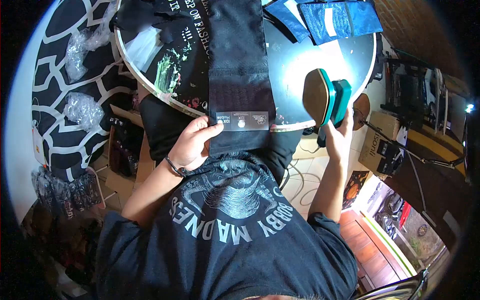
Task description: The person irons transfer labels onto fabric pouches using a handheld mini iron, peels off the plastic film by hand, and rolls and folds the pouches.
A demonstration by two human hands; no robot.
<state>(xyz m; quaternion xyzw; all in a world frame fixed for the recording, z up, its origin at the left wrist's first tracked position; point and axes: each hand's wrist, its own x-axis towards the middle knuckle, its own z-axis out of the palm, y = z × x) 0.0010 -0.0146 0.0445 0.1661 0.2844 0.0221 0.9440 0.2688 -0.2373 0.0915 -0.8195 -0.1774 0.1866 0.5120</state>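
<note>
Dark cloth: lying lengthwise across round table, w/ its near end hanging past the rim toward the operator's shirt. Printed label is sitting crosswise nr that end, its L end meeting the thumb.

L hand: closing in a pinch, thumb on top of label & cloth, other fingers going underneath, mostly hidden. R hand: wrapping round the handle area of green tool, R of the cloth & apart from it. Tool is tilting, tan flat face turning toward the L side. Exact finger pos. on the handle: can't tell.

Handling notes (judgement): good control is depending on light, even tension at the pinch, b/c the near end is lacking table support & is likely sagging or creasing under a hard pull. Thumb is best bearing flat, w/o skewing the label vs. the cloth edges. R wrist is best holding the tool clear of cloth & L fingers while its face is tilting.

Surroundings: blue packets are lying at the far R part of the table; white sheet is lying on the L part. Farther L, clear plastic wrap is resting on a black-and-white patterned surface. Carton is standing beyond the R forearm.
</note>
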